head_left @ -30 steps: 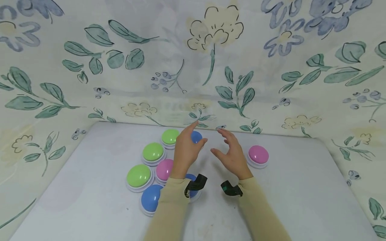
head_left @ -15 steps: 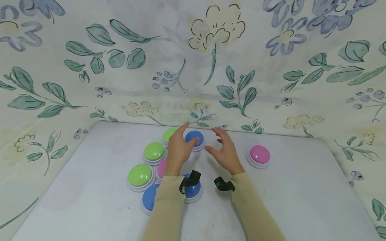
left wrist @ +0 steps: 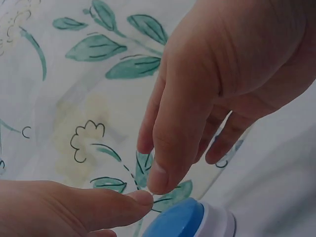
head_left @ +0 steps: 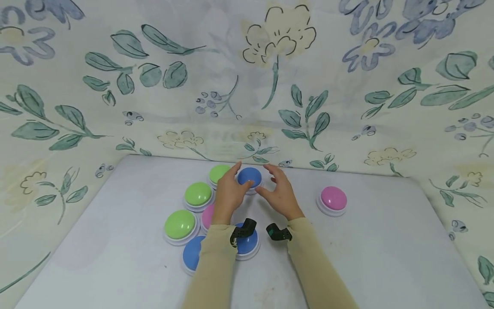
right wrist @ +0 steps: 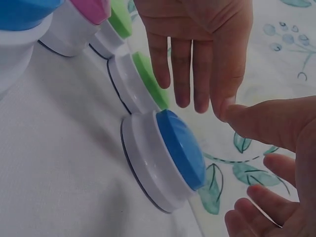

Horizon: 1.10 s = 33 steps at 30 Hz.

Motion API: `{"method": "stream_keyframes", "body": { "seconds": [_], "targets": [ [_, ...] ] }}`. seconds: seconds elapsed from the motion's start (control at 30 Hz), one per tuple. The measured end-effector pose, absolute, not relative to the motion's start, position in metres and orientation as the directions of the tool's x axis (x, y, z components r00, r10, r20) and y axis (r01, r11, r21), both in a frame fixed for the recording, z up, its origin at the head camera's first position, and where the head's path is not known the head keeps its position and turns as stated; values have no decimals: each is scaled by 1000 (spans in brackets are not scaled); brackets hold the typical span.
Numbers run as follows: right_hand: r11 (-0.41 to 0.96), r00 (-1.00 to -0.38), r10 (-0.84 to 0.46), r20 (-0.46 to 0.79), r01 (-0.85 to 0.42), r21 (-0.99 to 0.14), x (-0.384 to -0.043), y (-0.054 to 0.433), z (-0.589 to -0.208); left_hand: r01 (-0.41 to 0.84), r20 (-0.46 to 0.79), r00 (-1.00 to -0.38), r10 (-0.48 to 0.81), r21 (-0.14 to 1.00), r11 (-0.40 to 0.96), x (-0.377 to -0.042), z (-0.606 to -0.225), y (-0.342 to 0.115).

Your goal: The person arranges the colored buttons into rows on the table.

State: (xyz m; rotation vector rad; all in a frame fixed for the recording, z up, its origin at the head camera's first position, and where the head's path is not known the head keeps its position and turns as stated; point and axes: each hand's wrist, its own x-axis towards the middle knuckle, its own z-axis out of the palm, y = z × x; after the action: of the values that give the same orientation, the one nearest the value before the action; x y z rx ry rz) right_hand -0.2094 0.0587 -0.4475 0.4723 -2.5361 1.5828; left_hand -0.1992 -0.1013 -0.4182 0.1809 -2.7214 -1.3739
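Observation:
A blue-domed push button [head_left: 249, 177] with a white base sits near the table's back edge. My left hand [head_left: 228, 193] is to its left, fingers loosely spread, overlapping a green button [head_left: 218, 172] behind. On the other side is my right hand [head_left: 281, 195], fingers bent slightly toward the blue button. Both thumbs are in front of the blue dome, their tips close together. In the right wrist view, the blue button [right wrist: 180, 148] stands below the two hands, with a gap between it and the fingers. Neither hand holds anything.
More green buttons [head_left: 198, 194] [head_left: 179, 225], a partly covered pink one [head_left: 207, 216] and blue ones [head_left: 247, 240] [head_left: 191, 254] are grouped at left, close to my left forearm. A lone pink button [head_left: 334, 198] stands at right. Floral fabric [head_left: 305, 120] rises behind the white table [head_left: 386, 240].
Both hands have moved left, and the right hand has come nearer to the left one. The blue button, partly hidden earlier, now shows between them. The buttons stay in place.

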Motion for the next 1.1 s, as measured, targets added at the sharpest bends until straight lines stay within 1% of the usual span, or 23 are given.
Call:
{"method": "stream_keyframes", "body": {
  "seconds": [0.23, 0.57, 0.73, 0.93, 1.1],
  "targets": [
    [414, -960, -208, 187, -260, -872, -209, 55, -455, -76, 11, -991, -136, 780, 621, -200, -424, -100],
    [411, -956, -231, 180, -264, -872, -213, 51, -467, -83, 0, -992, -129, 764, 639, -202, -430, -99],
    [413, -959, -240, 153, -243, -878, -214, 52, -473, -80, 1, -993, -120, 741, 667, -202, -431, -98],
    [423, -962, -247, 115, -214, -880, -217, 51, -477, -99, -25, -993, -118, 727, 680, -202, -428, -96],
    [422, -958, -268, 104, -214, -881, -219, 52, -480, -104, -26, -992, -124, 726, 679, -202, -428, -93]
  ]
}}
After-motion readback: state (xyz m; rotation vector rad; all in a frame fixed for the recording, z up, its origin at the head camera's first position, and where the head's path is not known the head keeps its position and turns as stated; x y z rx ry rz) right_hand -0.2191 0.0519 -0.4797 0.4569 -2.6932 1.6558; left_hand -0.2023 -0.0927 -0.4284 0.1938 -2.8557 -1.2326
